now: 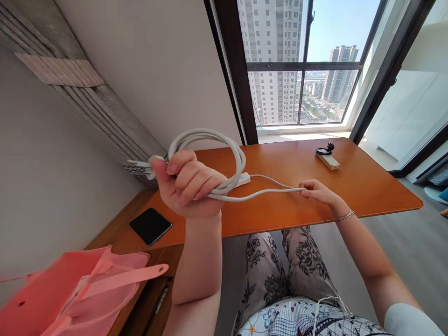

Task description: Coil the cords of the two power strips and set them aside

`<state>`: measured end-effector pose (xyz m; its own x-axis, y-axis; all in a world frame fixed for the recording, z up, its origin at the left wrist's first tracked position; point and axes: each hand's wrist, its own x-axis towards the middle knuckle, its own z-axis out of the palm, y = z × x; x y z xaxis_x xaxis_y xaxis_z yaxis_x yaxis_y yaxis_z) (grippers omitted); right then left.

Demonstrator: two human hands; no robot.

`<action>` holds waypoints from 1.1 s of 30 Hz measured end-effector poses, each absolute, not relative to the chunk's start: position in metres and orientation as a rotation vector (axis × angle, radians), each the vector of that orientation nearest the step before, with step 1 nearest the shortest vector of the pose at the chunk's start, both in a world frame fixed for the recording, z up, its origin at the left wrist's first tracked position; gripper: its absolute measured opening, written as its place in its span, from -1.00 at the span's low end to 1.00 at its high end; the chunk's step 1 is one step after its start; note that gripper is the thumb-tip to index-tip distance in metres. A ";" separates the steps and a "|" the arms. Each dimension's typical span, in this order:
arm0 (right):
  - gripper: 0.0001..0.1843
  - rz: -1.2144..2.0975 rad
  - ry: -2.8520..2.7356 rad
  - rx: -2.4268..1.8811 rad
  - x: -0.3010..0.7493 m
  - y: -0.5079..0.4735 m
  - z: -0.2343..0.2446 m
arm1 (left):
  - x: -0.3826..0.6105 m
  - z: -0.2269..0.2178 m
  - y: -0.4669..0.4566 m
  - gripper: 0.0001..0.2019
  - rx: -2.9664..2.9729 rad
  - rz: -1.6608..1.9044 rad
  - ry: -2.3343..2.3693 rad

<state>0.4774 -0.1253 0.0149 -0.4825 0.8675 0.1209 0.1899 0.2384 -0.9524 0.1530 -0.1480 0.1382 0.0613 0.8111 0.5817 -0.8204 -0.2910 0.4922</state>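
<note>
My left hand (pixel 191 184) is raised above the table, its fingers wrapped round several loops of a white power cord (pixel 240 163). A white end piece, perhaps the plug, pokes out by its thumb. From the loops one strand runs across to my right hand (pixel 317 191), which pinches it between thumb and fingertips just over the tabletop. Another strand leads back from there to a white power strip (pixel 244 178) lying on the table. Most of that strip is hidden behind the loops and my left hand.
The brown table (pixel 276 212) reaches up to the window. A black tablet (pixel 150 226) lies on its left side. At the far right is a small pale box (pixel 329 162) with a coiled black cable (pixel 325 150) on top. A pink bag (pixel 87 289) sits at the lower left.
</note>
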 end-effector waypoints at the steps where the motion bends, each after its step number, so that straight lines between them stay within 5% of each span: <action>1: -0.38 1.310 -1.745 -0.963 0.486 -0.121 0.021 | 0.152 0.131 -0.148 -0.57 1.051 1.498 -0.021; 6: -0.38 1.366 -1.355 -1.056 0.487 -0.101 0.045 | 0.184 0.100 -0.154 -0.56 1.426 0.813 0.130; 9: -0.40 1.353 -1.227 -1.032 0.472 -0.099 0.057 | 0.209 0.084 -0.153 -0.76 1.664 0.644 0.370; 11: -0.43 1.334 -1.174 -0.975 0.463 -0.104 0.065 | 0.220 0.073 -0.148 -0.90 1.776 0.692 0.468; 18: -0.52 1.323 -1.031 -0.800 0.431 -0.136 0.066 | 0.228 0.040 -0.124 -0.80 1.588 1.001 0.585; 33: -0.44 1.152 -1.143 -0.781 0.397 -0.154 0.054 | 0.226 0.032 -0.122 -0.63 1.385 0.878 0.495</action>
